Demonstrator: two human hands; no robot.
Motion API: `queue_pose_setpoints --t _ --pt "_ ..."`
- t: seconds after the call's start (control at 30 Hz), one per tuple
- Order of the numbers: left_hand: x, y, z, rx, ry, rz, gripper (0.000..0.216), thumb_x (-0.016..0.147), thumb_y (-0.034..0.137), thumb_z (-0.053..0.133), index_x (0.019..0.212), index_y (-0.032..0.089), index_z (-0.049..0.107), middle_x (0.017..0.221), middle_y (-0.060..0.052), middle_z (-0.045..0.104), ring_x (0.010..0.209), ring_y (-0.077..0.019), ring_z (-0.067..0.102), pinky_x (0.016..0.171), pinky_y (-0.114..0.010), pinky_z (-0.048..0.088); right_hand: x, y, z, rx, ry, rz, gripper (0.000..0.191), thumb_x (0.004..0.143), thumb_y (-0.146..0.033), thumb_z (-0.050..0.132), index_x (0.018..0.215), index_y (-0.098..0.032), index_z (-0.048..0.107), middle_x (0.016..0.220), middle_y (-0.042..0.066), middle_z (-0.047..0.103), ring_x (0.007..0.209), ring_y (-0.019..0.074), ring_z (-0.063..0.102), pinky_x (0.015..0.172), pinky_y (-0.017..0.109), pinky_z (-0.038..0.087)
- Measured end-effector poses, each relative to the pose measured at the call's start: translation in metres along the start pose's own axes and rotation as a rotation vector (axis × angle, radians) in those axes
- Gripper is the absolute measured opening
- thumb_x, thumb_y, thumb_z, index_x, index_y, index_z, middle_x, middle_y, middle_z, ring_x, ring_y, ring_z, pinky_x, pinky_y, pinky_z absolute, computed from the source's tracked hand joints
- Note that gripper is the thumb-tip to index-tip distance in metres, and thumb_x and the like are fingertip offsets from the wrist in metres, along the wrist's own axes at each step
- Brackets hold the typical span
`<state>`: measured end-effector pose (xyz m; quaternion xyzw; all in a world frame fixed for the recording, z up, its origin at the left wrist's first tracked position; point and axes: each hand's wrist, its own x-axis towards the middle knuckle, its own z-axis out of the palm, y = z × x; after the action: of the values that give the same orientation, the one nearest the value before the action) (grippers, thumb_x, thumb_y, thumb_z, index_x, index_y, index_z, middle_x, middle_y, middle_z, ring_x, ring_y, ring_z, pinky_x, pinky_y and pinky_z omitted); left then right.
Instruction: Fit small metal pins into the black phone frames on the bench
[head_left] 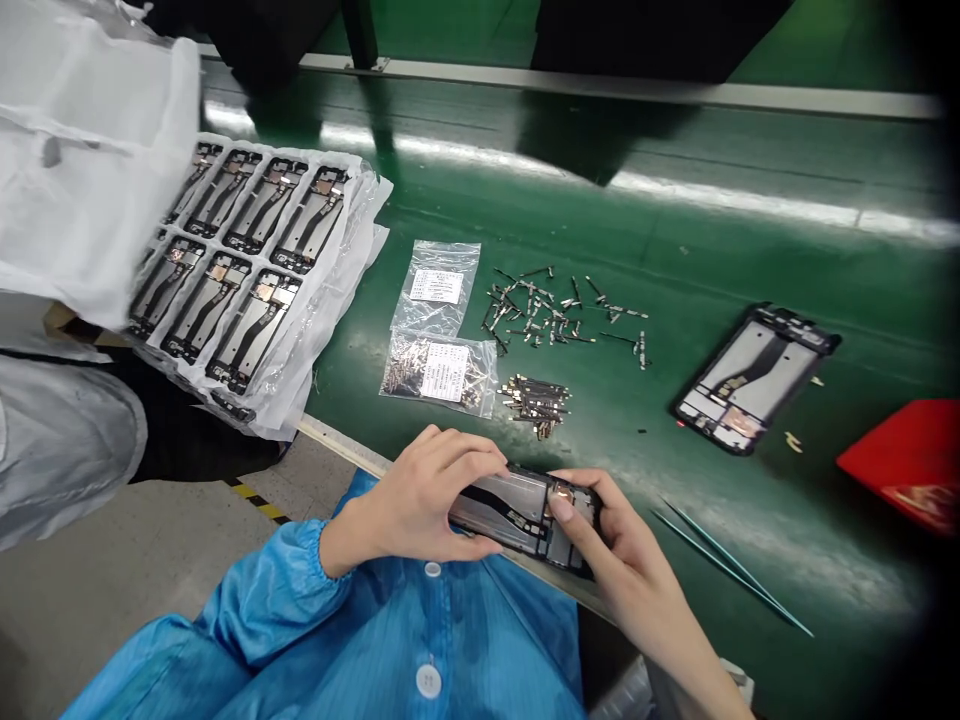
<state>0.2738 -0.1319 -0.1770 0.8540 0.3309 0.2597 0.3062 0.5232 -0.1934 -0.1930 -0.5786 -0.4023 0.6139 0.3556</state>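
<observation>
Gripping a dark phone frame at the near edge of the green table, both hands are closed on it: the left hand clamps its left end between thumb and curled fingers, and the right hand cradles the right end, thumb pressed on top. Just beyond the frame lies a small heap of metal parts, with two clear bags left of that and scattered parts farther back. Right of the frame sit thin tweezers, and beyond them another phone frame. Far left, a tray of frames.
</observation>
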Motion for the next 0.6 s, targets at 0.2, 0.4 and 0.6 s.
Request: queue_pose_setpoints --t 0.2,0.4,0.6 --pt "0.005 0.008 0.0 0.02 -0.084 -0.074 0.069 0.086 0.048 0.082 0.142 0.021 0.051 0.13 -0.009 0.075 0.107 -0.0275 0.07 0.09 -0.041 0.048 0.002 0.005 -0.005 0.132 0.038 0.032 0.037 0.104 -0.059 0.069 0.112 -0.023 0.063 0.085 0.002 0.068 0.071 0.0176 0.066 0.062 0.024 0.059" --pt "0.01 0.009 -0.004 0.016 -0.132 -0.096 0.079 0.084 0.051 0.084 0.148 0.021 0.049 0.129 -0.009 0.075 0.102 -0.027 0.068 0.091 -0.042 0.051 0.009 0.002 -0.021 -0.256 0.081 -0.308 0.028 0.107 -0.044 0.07 0.129 -0.026 0.068 0.116 0.008 0.073 0.099 0.0224 0.073 0.079 0.029 0.062" --pt "0.012 0.008 -0.008 -0.001 -0.13 -0.071 0.087 0.087 0.068 0.079 0.153 0.02 0.049 0.121 -0.009 0.077 0.099 -0.027 0.07 0.087 -0.041 0.051 0.015 -0.009 -0.028 -0.584 0.127 -0.767 0.016 0.103 -0.013 0.07 0.109 -0.027 0.073 0.103 0.005 0.074 0.09 0.0212 0.074 0.078 0.034 0.061"
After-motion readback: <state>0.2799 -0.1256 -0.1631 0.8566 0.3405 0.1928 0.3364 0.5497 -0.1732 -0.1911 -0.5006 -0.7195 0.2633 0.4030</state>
